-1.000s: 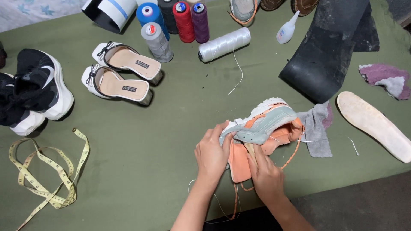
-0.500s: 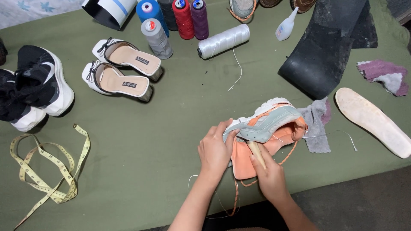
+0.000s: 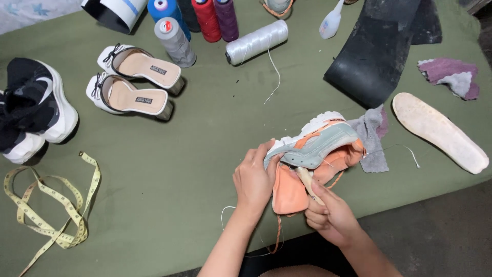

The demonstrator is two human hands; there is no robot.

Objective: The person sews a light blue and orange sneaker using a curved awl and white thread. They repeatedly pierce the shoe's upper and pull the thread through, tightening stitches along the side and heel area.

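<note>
The left hand [image 3: 254, 180] closes around the heel end of the sneaker [image 3: 313, 146], thumb on top and fingers under, so the shoe is steady and tipped on its side above the surface [image 3: 205, 133]; this turns the orange lining toward the person. The right hand [image 3: 330, 215] is closed on a pale awl handle [image 3: 306, 180], which points up into the shoe just beside the folded-out orange tongue [image 3: 288, 192]; I cannot see the tip, it is hidden inside. A thin thread [image 3: 241, 231] and an orange lace [image 3: 278, 233] hang down from the shoe between the 2 arms, probably because the hands keep them loose and out of the way.

Just beside the sneaker, to the right, lies a grey rag [image 3: 371, 138], near enough to reach; further right a white insole [image 3: 438, 131] lies flat, apart from the shoe, and behind it some purple scraps [image 3: 451, 76]. A black rubber sheet [image 3: 376, 51] lies at the far side. The thread spools [image 3: 205, 20] stand upright in a group at the far edge, and 1 white spool [image 3: 256, 42] lies on its side with its end loose. At the left are 2 white sandals [image 3: 130, 82] side by side, a black and white sneaker [image 3: 36, 110], and a yellow tape measure [image 3: 48, 205] in loose loops, well apart from the hands.
</note>
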